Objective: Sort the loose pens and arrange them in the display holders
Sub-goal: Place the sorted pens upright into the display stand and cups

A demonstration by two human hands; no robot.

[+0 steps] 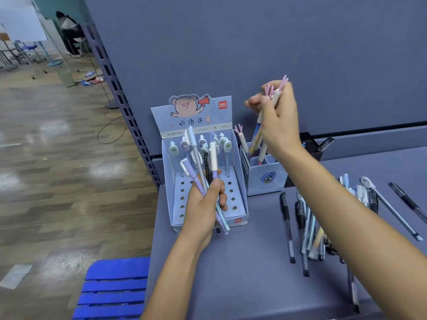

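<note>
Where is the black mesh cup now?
The black mesh cup stands right of centre in the head view, at the back of the table, just right of the small blue holder, partly behind the right forearm.

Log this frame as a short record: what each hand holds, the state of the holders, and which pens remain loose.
left hand: grips a mixed bunch of pens in front of the pig display box
right hand: grips antler-topped pens, lower ends at the blue holder opening
pig display box: pens stand in back holes; front holes bare
blue holder: one antler pen stands in it
loose pens: piled on the table, beside the right forearm
task state: sorting unfinished
</note>
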